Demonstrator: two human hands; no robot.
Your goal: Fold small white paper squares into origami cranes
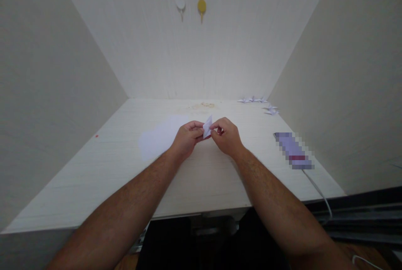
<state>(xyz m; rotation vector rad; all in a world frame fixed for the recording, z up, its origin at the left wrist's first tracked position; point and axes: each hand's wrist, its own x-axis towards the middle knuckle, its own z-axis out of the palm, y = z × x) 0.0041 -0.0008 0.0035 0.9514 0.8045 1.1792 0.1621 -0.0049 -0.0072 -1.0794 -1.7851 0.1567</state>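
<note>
From the head camera, the only view I have, I see both forearms reaching forward over a pale wooden tabletop (201, 177). The left hand (187, 139) and the right hand (226, 136) meet in the middle of it, a little above the surface. Between them is a small folded piece of white paper (207, 127), and its pointed tip stands up above the knuckles. The fingers of both hands are closed on it in a pinch: the left ones grasp its left edge, the right ones its right edge.

Just to the left of the left hand, a flat white sheet (160, 138) lies on the tabletop. At the far right corner there is a row of small folded paper figures (255, 99), and two more (270, 110) lie near them, all well apart from the hands. On the right side lies a long flat object (293, 150), blurred out, and a white cable (317, 188) runs from it over the near edge. A small red speck (97, 136) is on the left part of the tabletop, and a brownish stain (204, 105) is at the far edge. On the back wall hang two hooks — one white (180, 2), one yellow (201, 6).
</note>
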